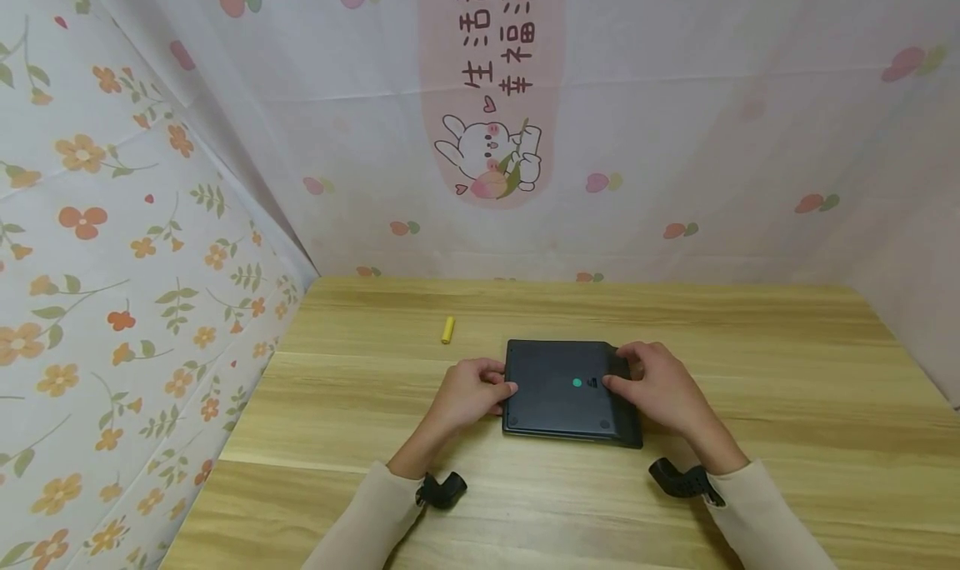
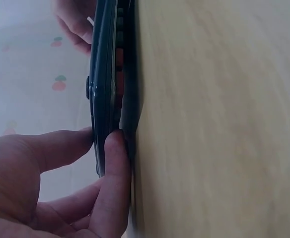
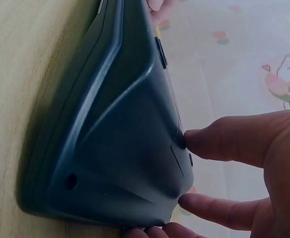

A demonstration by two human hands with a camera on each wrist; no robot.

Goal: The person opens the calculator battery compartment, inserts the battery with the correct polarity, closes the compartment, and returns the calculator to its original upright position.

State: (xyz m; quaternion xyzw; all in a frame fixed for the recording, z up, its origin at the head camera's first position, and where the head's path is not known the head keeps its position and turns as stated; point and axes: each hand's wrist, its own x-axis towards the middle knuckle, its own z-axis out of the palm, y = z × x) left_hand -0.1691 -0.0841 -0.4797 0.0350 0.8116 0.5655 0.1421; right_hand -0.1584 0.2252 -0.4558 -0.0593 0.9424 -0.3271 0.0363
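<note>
Fingers (image 2: 117,183) curled, my left hand (image 1: 474,385) pinches one side of the calculator (image 1: 551,387), right hand (image 1: 662,387) the other; yellow cylinder (image 1: 447,330) lies further back, out of the way.

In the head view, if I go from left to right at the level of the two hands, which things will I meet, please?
Flowered cloth → wooden table top → left hand → black device → green dot on that device → right hand → the table top again → pale cloth.

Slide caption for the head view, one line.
Left hand and right hand hold a dark device at a wood-grain table, yellow cylinder lying apart.
</note>
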